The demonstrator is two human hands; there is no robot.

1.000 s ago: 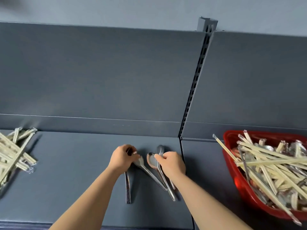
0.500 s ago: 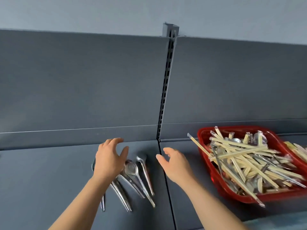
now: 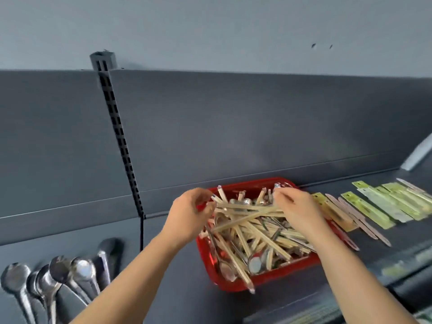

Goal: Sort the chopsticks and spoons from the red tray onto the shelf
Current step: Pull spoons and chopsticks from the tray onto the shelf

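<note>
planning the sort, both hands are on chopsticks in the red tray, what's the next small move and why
Probably lift the chopsticks bundle clear of the red tray: left hand and right hand each grip one end, atop the pile.

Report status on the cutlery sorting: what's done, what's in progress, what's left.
Done: a row of shiny metal spoons lies on the dark grey shelf at left, green sleeved packets in a row at right. In hand: left hand and right hand grip a bundle of pale wooden chopsticks over the red plastic tray. Left: a mixed heap of chopsticks and spoons fills that tray.
</note>
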